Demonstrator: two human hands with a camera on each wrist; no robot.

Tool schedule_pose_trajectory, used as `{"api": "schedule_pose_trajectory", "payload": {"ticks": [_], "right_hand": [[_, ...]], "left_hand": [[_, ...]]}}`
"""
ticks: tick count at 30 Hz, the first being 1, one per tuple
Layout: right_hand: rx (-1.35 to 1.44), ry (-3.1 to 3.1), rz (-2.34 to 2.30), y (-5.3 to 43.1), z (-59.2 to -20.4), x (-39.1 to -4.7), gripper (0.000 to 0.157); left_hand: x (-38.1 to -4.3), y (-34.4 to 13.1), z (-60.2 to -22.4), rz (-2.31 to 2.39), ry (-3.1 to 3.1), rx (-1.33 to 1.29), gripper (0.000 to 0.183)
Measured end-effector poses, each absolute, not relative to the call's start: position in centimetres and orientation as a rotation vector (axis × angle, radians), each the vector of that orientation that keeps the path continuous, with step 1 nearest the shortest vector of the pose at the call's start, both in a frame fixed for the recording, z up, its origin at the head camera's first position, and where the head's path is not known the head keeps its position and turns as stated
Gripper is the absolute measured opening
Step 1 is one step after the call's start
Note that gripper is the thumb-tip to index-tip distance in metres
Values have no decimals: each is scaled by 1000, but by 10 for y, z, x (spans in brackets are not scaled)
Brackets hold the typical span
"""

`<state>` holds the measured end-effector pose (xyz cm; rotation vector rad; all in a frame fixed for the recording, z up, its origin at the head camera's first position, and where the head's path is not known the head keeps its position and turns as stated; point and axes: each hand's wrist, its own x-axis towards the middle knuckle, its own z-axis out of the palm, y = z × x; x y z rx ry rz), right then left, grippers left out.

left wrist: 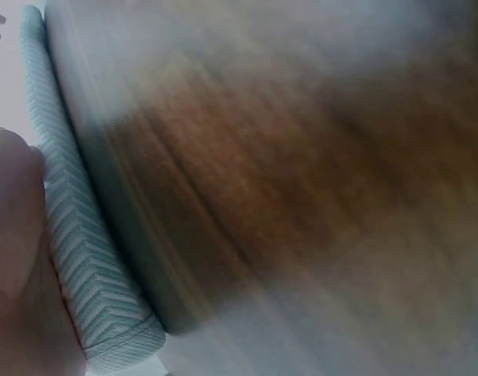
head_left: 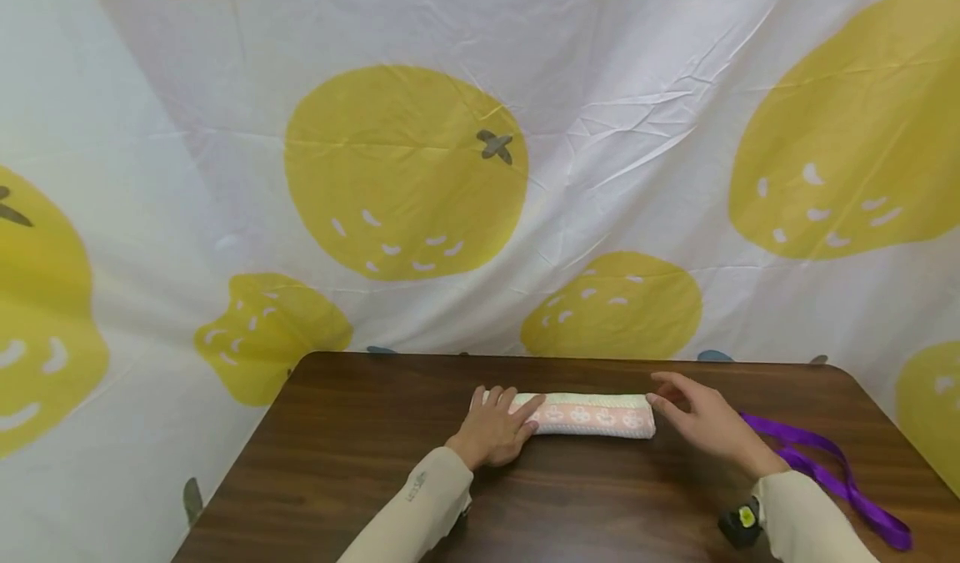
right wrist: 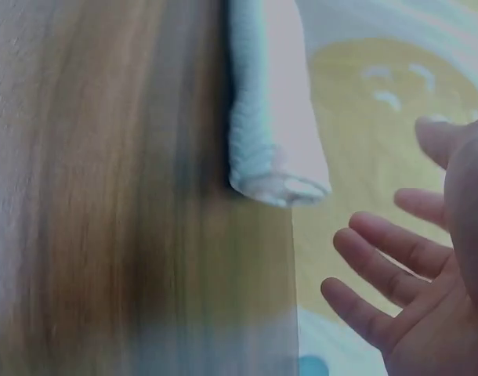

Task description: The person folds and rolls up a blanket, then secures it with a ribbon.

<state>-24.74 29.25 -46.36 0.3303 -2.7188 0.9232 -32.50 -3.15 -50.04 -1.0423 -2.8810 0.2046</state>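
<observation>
A long, narrow rolled-up towel (head_left: pixel 592 414) lies crosswise on the table, pink with white flower shapes and pale woven borders. Spread over its left end is my left hand (head_left: pixel 491 429), fingers resting on top. In the left wrist view the thumb lies against the towel's ribbed side (left wrist: pixel 90 258). My right hand (head_left: pixel 705 421) hovers by the right end, fingers loosely bent and holding nothing. The right wrist view shows those fingers spread, apart from the towel's end (right wrist: pixel 282 188), where folded layers show.
A purple ribbon (head_left: pixel 892 530) lies in a loose loop on the dark wooden table (head_left: pixel 337 454), right of the right forearm. Behind the table's far edge hangs a white cloth (head_left: pixel 600 54) printed with yellow fruit. A small black device (head_left: pixel 741 525) sits at the right wrist.
</observation>
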Motion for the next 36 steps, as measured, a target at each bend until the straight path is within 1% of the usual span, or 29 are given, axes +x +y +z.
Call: {"api": "schedule_pose_trajectory", "payload": {"ticks": [4,8,17,23,29,32,34,36], "right_hand": [[213,-2714,939,310,-461,-240,43],[100,-2721,938,328,-461,-232,44],[-224,-2824,906,358,-469,-220,58],[-333,-2882,884,367,-482,-221,64],[-418,-2897,903,368,-495,-221,75],[-438,-2908,881,365,-500,-222,68],[-425,-2907,870,362,-502,-223,58],[-399,-2890,849,359,-503,-222,43]], "left_hand": [[-326,-32,-501,177,-2886,-1050,50],[-330,-31,-506,164,-2895,-1050,50],[-332,-31,-512,165,-2864,-1052,51],[-328,-32,-507,185,-2849,-1043,50],[-329,-31,-509,184,-2837,-1048,50],[-328,-31,-508,195,-2844,-1044,51],[-327,-32,-506,204,-2828,-1040,50],[-327,-33,-505,203,-2821,-1041,51]]}}
